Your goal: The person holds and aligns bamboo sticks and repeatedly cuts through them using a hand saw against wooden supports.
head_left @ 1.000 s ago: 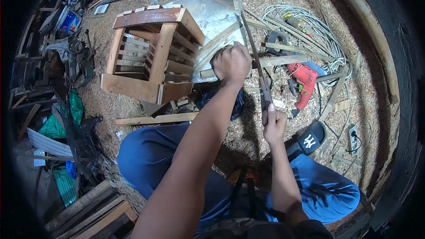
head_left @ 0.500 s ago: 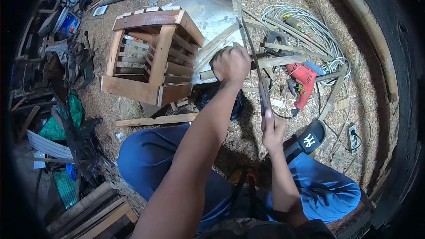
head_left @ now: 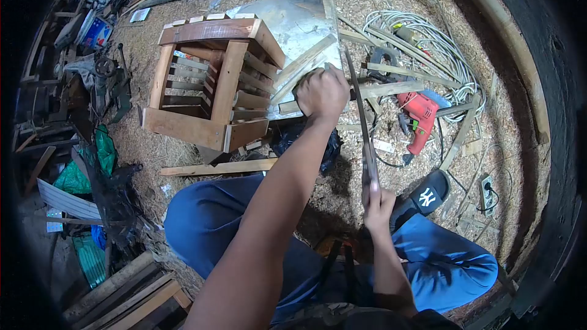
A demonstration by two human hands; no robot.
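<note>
My left hand point(head_left: 324, 91) is closed over a wooden strip point(head_left: 290, 107) lying across the edge of a pale, worn board point(head_left: 290, 18). In my right hand point(head_left: 378, 206) is the grip end of a hand saw point(head_left: 365, 128), its long narrow blade seen nearly edge-on. The blade points away from me and crosses just right of my left hand. Where its teeth meet the wood is too fine to make out. Left of my left hand stands a slatted wooden frame point(head_left: 227, 82), open on the side facing me.
A red power drill point(head_left: 419, 119) lies at the right, near a coil of grey cable point(head_left: 455, 64) and loose wooden strips. A power socket point(head_left: 487, 192) sits farther right. A black bag point(head_left: 327, 150) lies below the board. Wood shavings cover the ground.
My right hand and the saw have drawn back slightly towards me and to the right. My left hand stays on the wooden strip; the whole view has shifted a little.
</note>
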